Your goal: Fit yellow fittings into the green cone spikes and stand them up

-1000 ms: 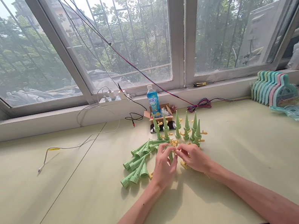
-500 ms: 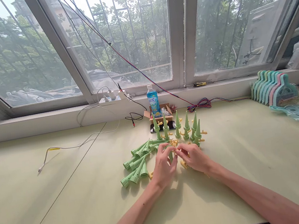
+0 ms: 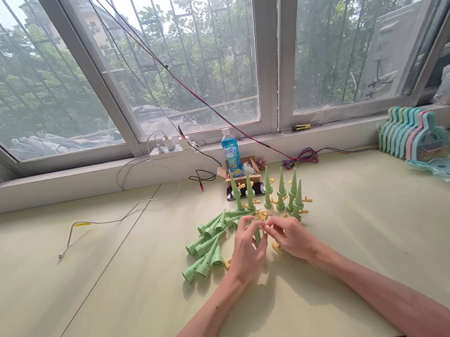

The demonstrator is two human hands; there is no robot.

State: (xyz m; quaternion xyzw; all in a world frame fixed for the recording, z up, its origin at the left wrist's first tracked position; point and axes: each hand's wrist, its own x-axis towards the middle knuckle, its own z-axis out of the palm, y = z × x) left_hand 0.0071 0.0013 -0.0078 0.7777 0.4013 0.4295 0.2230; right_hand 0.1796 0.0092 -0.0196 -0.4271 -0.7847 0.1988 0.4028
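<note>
My left hand [image 3: 246, 250] is closed around a green plant-watering spike [image 3: 257, 235], mostly hidden by the fingers. Against it, my right hand [image 3: 293, 236] pinches a small yellow valve [image 3: 265, 227], largely covered by the fingertips; the two hands meet there. Left of my hands lies a pile of loose green spikes [image 3: 203, 247], their caps toward the near left. Beyond the hands, several assembled spikes [image 3: 280, 191] stand point up, each with a yellow valve at its side. Loose yellow valves [image 3: 262, 214] are heaped just past my fingers, with others partly under my right hand.
Behind the standing spikes are a dark phone [image 3: 254, 189], a small cardboard box [image 3: 255, 177] and a blue bottle [image 3: 231, 153]. Cables [image 3: 304, 156] run along the back of the table [image 3: 145, 308]. Several pastel dustpan-like pieces [image 3: 413, 131] stand at the far right.
The view has shifted very slightly. Both hands stay in the same place, fingertips together at the green spike, and the other things lie as before.
</note>
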